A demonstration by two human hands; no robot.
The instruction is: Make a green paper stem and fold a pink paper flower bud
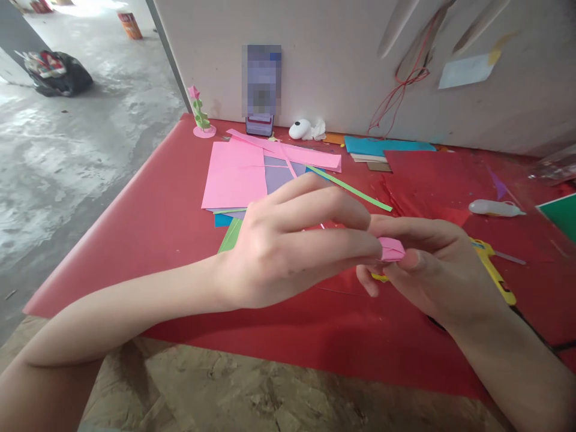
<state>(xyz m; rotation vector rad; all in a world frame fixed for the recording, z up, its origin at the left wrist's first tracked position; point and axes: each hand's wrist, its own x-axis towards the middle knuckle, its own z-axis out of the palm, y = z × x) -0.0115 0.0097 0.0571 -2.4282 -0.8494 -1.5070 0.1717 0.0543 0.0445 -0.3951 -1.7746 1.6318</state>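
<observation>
Both my hands meet above the red sheet (148,240) that covers the table. A small folded pink paper piece (390,248) is pinched between them. My left hand (288,246) reaches across from the left, its thumb and forefinger closed on the pink piece while its other fingers stretch out. My right hand (427,264) grips the same piece from the right, thumb on top. A thin green paper strip (355,191) lies just behind my fingers.
Pink, purple and blue sheets (238,174) lie stacked behind my hands. A paper flower model (200,114) and a phone (260,123) stand at the wall. A yellow glue gun (495,273), a white tool (495,208), red paper and teal sheets (387,146) lie right. Bare wood shows in front.
</observation>
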